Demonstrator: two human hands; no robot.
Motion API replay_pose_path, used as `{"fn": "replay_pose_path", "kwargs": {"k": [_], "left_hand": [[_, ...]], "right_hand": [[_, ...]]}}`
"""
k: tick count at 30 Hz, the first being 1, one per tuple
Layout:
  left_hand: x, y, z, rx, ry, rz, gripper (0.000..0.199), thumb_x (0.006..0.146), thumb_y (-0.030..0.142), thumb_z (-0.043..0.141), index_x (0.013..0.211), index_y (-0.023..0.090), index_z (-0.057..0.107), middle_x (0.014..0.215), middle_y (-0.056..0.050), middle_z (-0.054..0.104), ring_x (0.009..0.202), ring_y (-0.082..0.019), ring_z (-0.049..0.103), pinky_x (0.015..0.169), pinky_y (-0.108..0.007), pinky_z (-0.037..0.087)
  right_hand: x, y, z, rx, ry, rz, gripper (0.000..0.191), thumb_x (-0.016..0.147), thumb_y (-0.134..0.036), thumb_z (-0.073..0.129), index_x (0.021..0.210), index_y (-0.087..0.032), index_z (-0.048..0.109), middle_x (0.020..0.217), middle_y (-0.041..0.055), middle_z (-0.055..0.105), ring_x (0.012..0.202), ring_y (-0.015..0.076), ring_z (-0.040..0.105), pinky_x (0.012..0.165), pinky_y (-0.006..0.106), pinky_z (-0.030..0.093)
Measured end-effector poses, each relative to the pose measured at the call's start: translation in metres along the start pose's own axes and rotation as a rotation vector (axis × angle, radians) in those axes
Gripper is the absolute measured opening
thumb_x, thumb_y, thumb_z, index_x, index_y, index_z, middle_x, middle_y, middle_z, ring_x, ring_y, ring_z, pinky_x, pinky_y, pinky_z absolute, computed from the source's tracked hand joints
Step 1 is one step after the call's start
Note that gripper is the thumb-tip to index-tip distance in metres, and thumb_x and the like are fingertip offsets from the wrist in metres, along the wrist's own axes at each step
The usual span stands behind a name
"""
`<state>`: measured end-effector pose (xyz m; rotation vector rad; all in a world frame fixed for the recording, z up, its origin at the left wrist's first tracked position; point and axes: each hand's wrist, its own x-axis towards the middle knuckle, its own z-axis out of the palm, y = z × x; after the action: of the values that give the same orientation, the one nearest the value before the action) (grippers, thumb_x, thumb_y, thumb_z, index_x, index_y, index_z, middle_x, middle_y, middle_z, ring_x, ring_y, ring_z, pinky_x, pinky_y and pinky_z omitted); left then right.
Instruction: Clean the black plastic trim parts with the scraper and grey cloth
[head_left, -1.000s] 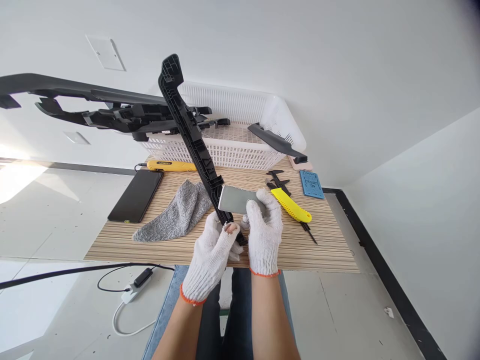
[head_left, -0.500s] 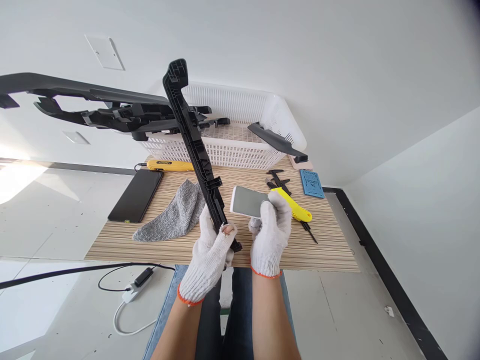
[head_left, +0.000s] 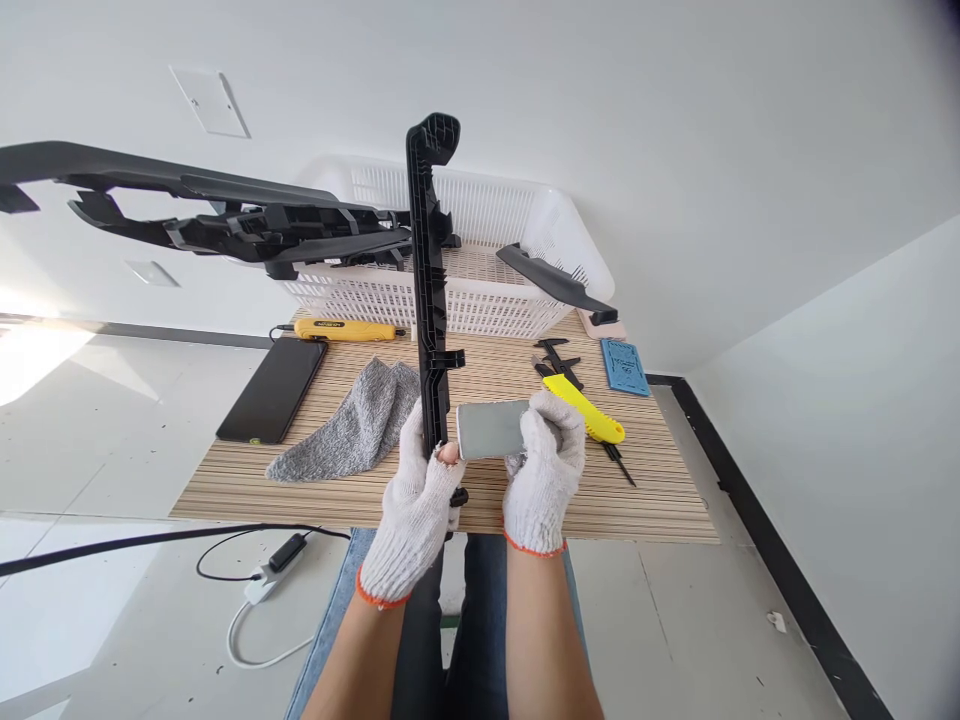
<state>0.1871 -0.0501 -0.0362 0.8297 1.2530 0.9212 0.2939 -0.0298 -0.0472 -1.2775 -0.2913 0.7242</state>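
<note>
In white knit gloves, my left hand [head_left: 420, 510] is closed round the lower end of a long black plastic trim strip [head_left: 429, 290]. The strip stands nearly upright, its ribbed inner side facing me. A bare thumb tip pokes through the left glove. My right hand [head_left: 547, 460] pinches a flat grey sanding pad [head_left: 491, 428] with a pale edge. The pad's left end is close by my left thumb and the strip; whether it touches them I cannot tell. Beyond my right hand lies a yellow-handled tool [head_left: 589, 412], and a grey cloth [head_left: 352, 425] lies left of the strip.
A white plastic basket [head_left: 510, 308] at the back holds several black trim parts [head_left: 262, 225], jutting far left. Another black part [head_left: 555, 278] rests over its right rim. On the table lie a phone [head_left: 274, 390], a yellow corded tool [head_left: 345, 330], black calipers [head_left: 559, 360] and a blue block [head_left: 624, 367].
The black strip has swung from leaning left to nearly upright, its top moving right. The sanding pad has shifted slightly down and left, closer to the strip.
</note>
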Motion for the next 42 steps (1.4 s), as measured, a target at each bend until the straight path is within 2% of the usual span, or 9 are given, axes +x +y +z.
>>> {"fn": "replay_pose_path", "kwargs": {"k": [8, 19, 23, 27, 30, 33, 37, 39, 42], "left_hand": [[-0.001, 0.003, -0.001, 0.018, 0.042, 0.046, 0.082, 0.087, 0.041, 0.067, 0.159, 0.040, 0.028, 0.080, 0.006, 0.047, 0.051, -0.008, 0.035, 0.041, -0.016, 0.035], [-0.004, 0.010, 0.003, 0.294, 0.104, 0.052, 0.056, 0.091, 0.040, 0.055, 0.145, 0.028, 0.052, 0.078, 0.001, 0.059, 0.050, -0.011, 0.050, 0.045, -0.020, 0.043], [-0.005, 0.010, 0.002, 0.360, 0.074, 0.075, 0.060, 0.094, 0.046, 0.051, 0.150, 0.022, 0.048, 0.069, 0.001, 0.058, 0.051, -0.015, 0.055, 0.049, -0.024, 0.048], [-0.004, 0.007, -0.001, 0.306, 0.016, 0.109, 0.071, 0.094, 0.049, 0.052, 0.158, 0.022, 0.036, 0.067, 0.004, 0.052, 0.049, -0.014, 0.048, 0.048, -0.024, 0.047], [-0.003, 0.003, -0.001, 0.255, -0.033, 0.076, 0.080, 0.094, 0.050, 0.056, 0.163, 0.027, 0.024, 0.069, 0.005, 0.052, 0.049, -0.012, 0.043, 0.046, -0.023, 0.047], [-0.001, -0.002, -0.003, 0.256, -0.056, 0.069, 0.078, 0.093, 0.051, 0.059, 0.161, 0.031, 0.028, 0.083, 0.002, 0.062, 0.052, -0.011, 0.046, 0.046, -0.023, 0.047], [0.003, -0.009, -0.007, 0.319, -0.031, 0.089, 0.059, 0.093, 0.053, 0.058, 0.145, 0.026, 0.049, 0.085, 0.000, 0.063, 0.052, -0.011, 0.045, 0.048, -0.024, 0.046], [0.004, -0.011, -0.008, 0.341, -0.029, 0.127, 0.050, 0.095, 0.053, 0.056, 0.136, 0.025, 0.053, 0.084, 0.001, 0.060, 0.052, -0.010, 0.043, 0.051, -0.024, 0.047], [0.004, -0.011, -0.005, 0.332, -0.060, 0.173, 0.033, 0.095, 0.051, 0.054, 0.115, 0.024, 0.059, 0.078, 0.003, 0.056, 0.054, -0.010, 0.043, 0.054, -0.024, 0.046]], "right_hand": [[0.002, 0.004, 0.002, -0.068, 0.028, -0.099, 0.031, 0.068, -0.037, 0.078, 0.092, -0.020, 0.070, 0.097, 0.0038, 0.073, 0.077, 0.0157, 0.065, 0.062, 0.028, 0.053], [-0.001, 0.001, 0.000, 0.083, 0.098, -0.043, 0.033, 0.069, -0.039, 0.077, 0.096, -0.024, 0.067, 0.102, 0.0006, 0.068, 0.072, 0.0115, 0.058, 0.044, 0.017, 0.037], [-0.001, 0.001, 0.000, 0.066, 0.087, -0.019, 0.035, 0.069, -0.039, 0.078, 0.098, -0.023, 0.067, 0.103, 0.0010, 0.067, 0.070, 0.0101, 0.056, 0.044, 0.015, 0.038], [-0.001, 0.001, -0.001, 0.063, 0.085, -0.025, 0.033, 0.070, -0.039, 0.077, 0.098, -0.023, 0.067, 0.102, 0.0013, 0.067, 0.072, 0.0105, 0.058, 0.044, 0.014, 0.040], [-0.002, 0.001, -0.003, 0.103, 0.038, -0.013, 0.034, 0.071, -0.039, 0.079, 0.099, -0.024, 0.068, 0.101, -0.0002, 0.067, 0.066, 0.0081, 0.055, 0.044, 0.014, 0.041], [-0.003, 0.002, -0.003, 0.072, -0.072, -0.010, 0.032, 0.072, -0.038, 0.079, 0.098, -0.022, 0.069, 0.100, 0.0001, 0.070, 0.064, 0.0078, 0.056, 0.045, 0.016, 0.045], [-0.005, 0.006, 0.002, -0.056, -0.285, -0.144, 0.031, 0.070, -0.034, 0.082, 0.096, -0.020, 0.073, 0.106, 0.0041, 0.074, 0.092, 0.0167, 0.069, 0.075, 0.029, 0.061], [-0.005, 0.008, 0.004, -0.097, -0.189, -0.179, 0.033, 0.075, -0.037, 0.080, 0.103, -0.020, 0.074, 0.115, 0.0060, 0.074, 0.102, 0.0194, 0.069, 0.079, 0.031, 0.062], [-0.004, 0.008, 0.005, -0.101, -0.028, -0.158, 0.036, 0.081, -0.042, 0.076, 0.110, -0.021, 0.073, 0.121, 0.0071, 0.073, 0.098, 0.0193, 0.070, 0.066, 0.028, 0.060]]}}
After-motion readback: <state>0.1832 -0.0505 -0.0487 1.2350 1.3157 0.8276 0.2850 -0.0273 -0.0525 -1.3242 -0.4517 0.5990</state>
